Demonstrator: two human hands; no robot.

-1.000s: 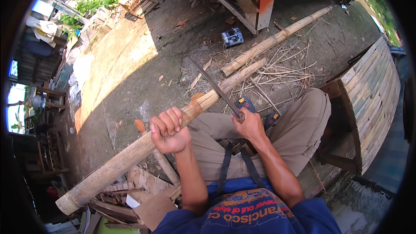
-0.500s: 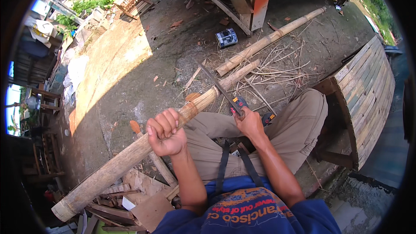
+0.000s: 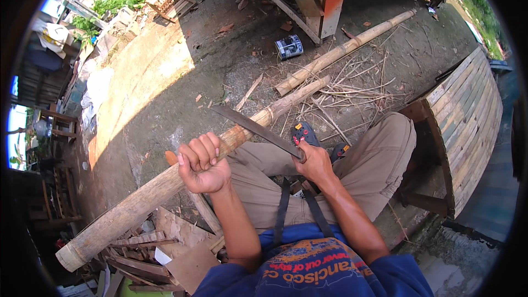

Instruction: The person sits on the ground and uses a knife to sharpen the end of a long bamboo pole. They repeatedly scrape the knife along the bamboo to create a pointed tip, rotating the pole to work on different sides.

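The thick tan bamboo pole [image 3: 137, 204] runs diagonally, near left to far centre. The straight grey metal machete [image 3: 258, 131] crosses over it, handle in the right hand [image 3: 316, 163]. Beyond lies a slender tan bamboo pole [image 3: 344, 53], blue-and-white cylindrical can [image 3: 289, 47] to its left, thin pale strips [image 3: 355, 97] to its right. The slatted wooden panel [image 3: 467, 132] stands far right.
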